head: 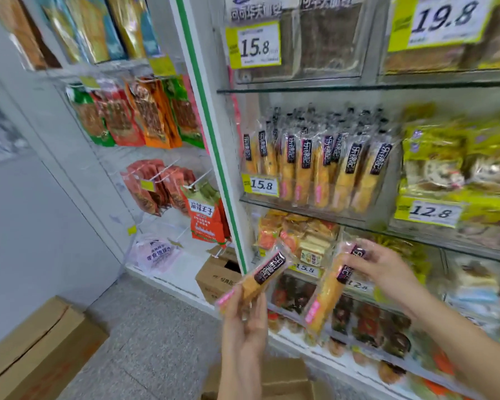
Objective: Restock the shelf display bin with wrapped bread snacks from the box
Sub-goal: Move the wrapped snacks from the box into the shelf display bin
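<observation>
Many wrapped bread snacks (306, 166) stand upright in the display bin (324, 210)

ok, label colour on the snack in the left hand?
Dark, near-black band with white characters on the snack the left hand holds. Head view.

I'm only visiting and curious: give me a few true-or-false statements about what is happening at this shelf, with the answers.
1. Each hand holds one wrapped bread snack. True: the left hand grips the left snack, and the right hand pinches the right snack.
2. The display bin above the hands is empty. False: the display bin is packed with upright packets of the same kind.
3. The price tag on that bin reads 15.8. True: see the price tag.
4. No cardboard box is on the floor. False: a cardboard box sits at lower left.
</observation>
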